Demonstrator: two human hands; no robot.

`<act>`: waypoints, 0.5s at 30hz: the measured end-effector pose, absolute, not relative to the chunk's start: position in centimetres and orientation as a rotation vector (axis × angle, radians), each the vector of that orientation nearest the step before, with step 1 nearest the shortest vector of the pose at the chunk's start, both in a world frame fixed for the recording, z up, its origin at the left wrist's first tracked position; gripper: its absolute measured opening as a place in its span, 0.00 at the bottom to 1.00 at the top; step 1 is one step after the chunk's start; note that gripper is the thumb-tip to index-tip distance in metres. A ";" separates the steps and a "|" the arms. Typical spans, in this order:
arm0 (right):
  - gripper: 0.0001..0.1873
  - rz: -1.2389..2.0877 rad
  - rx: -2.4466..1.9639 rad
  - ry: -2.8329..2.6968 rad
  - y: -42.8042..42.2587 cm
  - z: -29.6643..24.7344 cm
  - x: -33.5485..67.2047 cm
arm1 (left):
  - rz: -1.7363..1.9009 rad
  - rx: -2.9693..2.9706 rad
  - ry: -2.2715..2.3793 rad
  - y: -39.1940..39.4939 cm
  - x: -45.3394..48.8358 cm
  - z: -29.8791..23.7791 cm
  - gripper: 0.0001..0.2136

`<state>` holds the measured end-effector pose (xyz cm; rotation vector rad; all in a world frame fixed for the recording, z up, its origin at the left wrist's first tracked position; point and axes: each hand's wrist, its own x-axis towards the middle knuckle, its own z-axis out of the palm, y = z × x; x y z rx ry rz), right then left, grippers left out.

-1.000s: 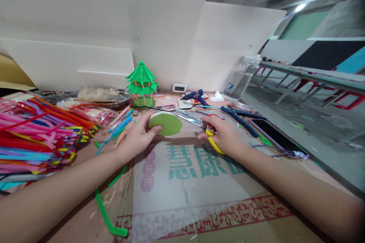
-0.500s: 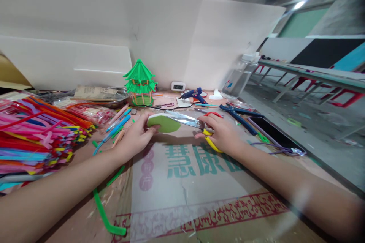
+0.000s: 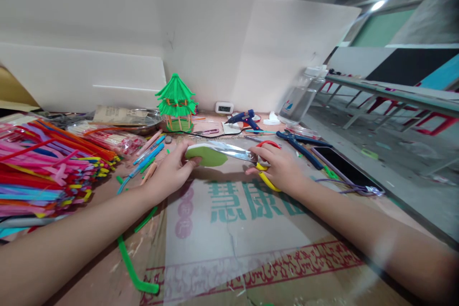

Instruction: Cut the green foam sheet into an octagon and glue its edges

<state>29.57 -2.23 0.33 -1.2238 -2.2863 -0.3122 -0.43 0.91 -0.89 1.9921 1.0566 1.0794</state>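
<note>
- Left hand (image 3: 175,167): closed on the left end of the green panel (image 3: 212,158), thumb on the green face; the fingers behind it are mostly hidden.
- Green panel: held above the plastic sheet (image 3: 201,253), tilted, with a pale edge along its far side.
- Right hand (image 3: 279,167): closed around the handles of the scissors (image 3: 241,153); the yellow and red loops show around the fingers.
- Scissors: blades point left along the panel's far edge. Whether they are parted, or have bitten into the panel, cannot be told.
- Caution, fingers: the blade tips lie near the left hand. A slip, or a closing stroke taken too deep, could nick a finger.
- Caution, edge: the panel appears supported at one end only. If it flexes or turns under blade pressure, a cut would probably wander.
- Beyond the hands: a green pagoda-shaped model (image 3: 175,98) stands at far left; the glue gun (image 3: 245,118) lies farther right. A black cable (image 3: 184,133) runs between; a sleeve or tool catching it could drag the gun.
- Right side: pliers (image 3: 300,149) and a phone (image 3: 346,169).
- Left side: bundled pipe cleaners (image 3: 53,167).
</note>
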 end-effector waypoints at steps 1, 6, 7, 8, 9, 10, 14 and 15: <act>0.19 -0.311 -1.221 -2.284 -2.3 0.3 29.6 | 1.078 1.993 1.050 0.9 -0.4 -1.0 0.11; 0.20 -0.282 -1.255 -2.271 -2.3 0.2 29.6 | 1.082 1.975 1.014 1.0 -0.4 -1.1 0.12; 0.20 -0.267 -1.262 -2.268 -2.3 0.1 29.6 | 1.073 1.974 1.013 1.1 -0.4 -1.0 0.12; 0.20 -0.254 -1.269 -2.261 -2.2 0.0 29.7 | 1.069 1.975 1.017 1.1 -0.4 -1.0 0.12; 0.20 -0.242 -1.277 -2.251 -2.1 0.0 29.7 | 1.067 1.977 1.023 1.2 -0.4 -1.0 0.12; 0.20 -0.234 -1.282 -2.236 -2.0 -0.1 29.8 | 1.074 1.978 1.028 1.2 -0.4 -1.0 0.12; 0.23 -0.231 -1.306 -2.152 -1.4 -0.4 30.1 | 1.140 1.976 1.018 1.6 -0.4 -1.1 0.14; 0.23 -0.236 -1.310 -2.150 -1.4 -0.4 30.1 | 1.142 1.979 1.020 1.6 -0.4 -1.2 0.13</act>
